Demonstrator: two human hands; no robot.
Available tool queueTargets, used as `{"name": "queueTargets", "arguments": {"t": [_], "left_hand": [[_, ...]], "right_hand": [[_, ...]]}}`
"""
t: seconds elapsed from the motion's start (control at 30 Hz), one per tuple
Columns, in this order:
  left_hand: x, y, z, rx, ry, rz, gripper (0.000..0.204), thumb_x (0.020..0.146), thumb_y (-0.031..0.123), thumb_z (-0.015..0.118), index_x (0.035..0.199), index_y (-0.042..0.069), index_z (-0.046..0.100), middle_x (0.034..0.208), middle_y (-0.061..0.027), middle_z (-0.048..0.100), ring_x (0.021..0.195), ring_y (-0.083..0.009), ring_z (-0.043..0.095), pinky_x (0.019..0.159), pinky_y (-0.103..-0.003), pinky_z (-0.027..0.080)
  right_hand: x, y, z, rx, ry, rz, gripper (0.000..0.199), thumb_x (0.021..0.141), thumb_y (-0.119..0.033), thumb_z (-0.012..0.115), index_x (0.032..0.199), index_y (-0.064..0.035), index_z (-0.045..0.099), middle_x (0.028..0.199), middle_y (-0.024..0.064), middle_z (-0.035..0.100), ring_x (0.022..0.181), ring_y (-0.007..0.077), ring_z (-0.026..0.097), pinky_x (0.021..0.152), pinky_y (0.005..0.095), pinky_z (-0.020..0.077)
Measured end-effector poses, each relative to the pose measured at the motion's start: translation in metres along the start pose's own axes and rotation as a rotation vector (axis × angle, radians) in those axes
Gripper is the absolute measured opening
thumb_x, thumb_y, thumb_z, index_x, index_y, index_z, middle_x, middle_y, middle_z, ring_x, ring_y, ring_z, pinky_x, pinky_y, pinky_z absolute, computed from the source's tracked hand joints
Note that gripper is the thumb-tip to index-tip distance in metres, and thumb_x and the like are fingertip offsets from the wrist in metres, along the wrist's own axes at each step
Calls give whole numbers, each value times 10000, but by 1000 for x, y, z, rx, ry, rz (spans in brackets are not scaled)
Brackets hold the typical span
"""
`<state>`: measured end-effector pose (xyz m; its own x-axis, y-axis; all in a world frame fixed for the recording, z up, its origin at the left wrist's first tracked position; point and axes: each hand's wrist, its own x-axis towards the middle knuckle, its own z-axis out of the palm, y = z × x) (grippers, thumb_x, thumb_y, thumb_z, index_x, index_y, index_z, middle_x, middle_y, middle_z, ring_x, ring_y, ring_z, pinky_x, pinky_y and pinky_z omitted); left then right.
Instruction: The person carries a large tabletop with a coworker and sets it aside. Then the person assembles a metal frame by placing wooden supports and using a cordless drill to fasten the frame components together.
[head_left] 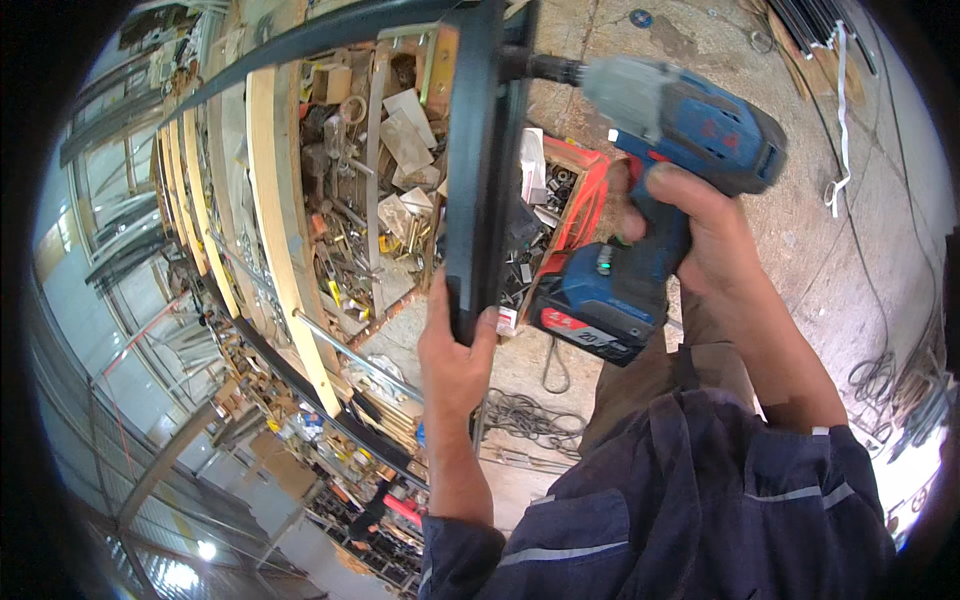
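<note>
My right hand [705, 225] is closed round the grip of a blue and grey cordless impact driver [700, 125], its index finger at the red trigger. The tool lies sideways, its nose pointing left and meeting a dark metal frame bar [472, 170]. What sits at the very tip is hidden by the bar. A battery pack with a red patch [598, 312] is fitted at the foot of the grip. My left hand [455, 360] pinches the lower end of the bar between thumb and fingers.
Behind the bar lies a cluttered tray of hardware and tools [375, 255]. An orange-red box [590, 195] holds small parts. Pale wooden strips [275, 220] run along the left. Coiled rope [530, 420] lies below on the floor; cables and a white strap [843, 110] are at right.
</note>
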<state>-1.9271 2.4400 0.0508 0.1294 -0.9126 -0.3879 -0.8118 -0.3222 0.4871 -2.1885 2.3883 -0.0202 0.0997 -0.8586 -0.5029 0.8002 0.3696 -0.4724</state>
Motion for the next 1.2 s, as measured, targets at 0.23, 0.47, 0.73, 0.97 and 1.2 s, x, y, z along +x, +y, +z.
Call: {"name": "queueTargets", "arguments": {"t": [0.23,0.47,0.73,0.97,1.2], "left_hand": [[-21,-17,67,-252,-119,1,655,912,139,686,1486,17,395,1293,-298,592,1193,-428,607,1003,-417,473],[-19,-92,122,-140,-21,112,652,913,197,688,1492,82,410,1306,-287,586,1170,-461,593,985,-486,483],[52,-149,84,60,158,131,524,903,227,716,1380,161,511,1189,-189,634,1040,-425,641,836,-486,532],[104,-184,86,31,130,114,466,912,200,723,1342,140,551,1209,-177,635,1069,-407,636,875,-455,521],[144,-204,69,30,25,91,475,893,242,748,1308,82,582,1169,-208,674,1101,-411,634,903,-447,510]], "right_hand": [[-28,3,-51,-264,41,-26,462,856,-228,660,1222,43,579,1020,152,685,681,170,593,665,310,508],[-9,36,-100,-303,71,89,413,872,-165,643,1226,36,574,1056,175,690,706,187,617,663,316,520],[40,69,-60,-312,32,104,363,882,-90,634,1216,39,575,1083,204,707,694,209,647,659,343,550],[65,91,-66,-259,46,151,342,888,-132,637,1186,30,593,1057,193,716,692,210,650,649,349,547],[78,119,-54,-92,69,155,403,904,-210,623,1229,25,582,1137,168,703,728,183,617,662,321,533]]}}
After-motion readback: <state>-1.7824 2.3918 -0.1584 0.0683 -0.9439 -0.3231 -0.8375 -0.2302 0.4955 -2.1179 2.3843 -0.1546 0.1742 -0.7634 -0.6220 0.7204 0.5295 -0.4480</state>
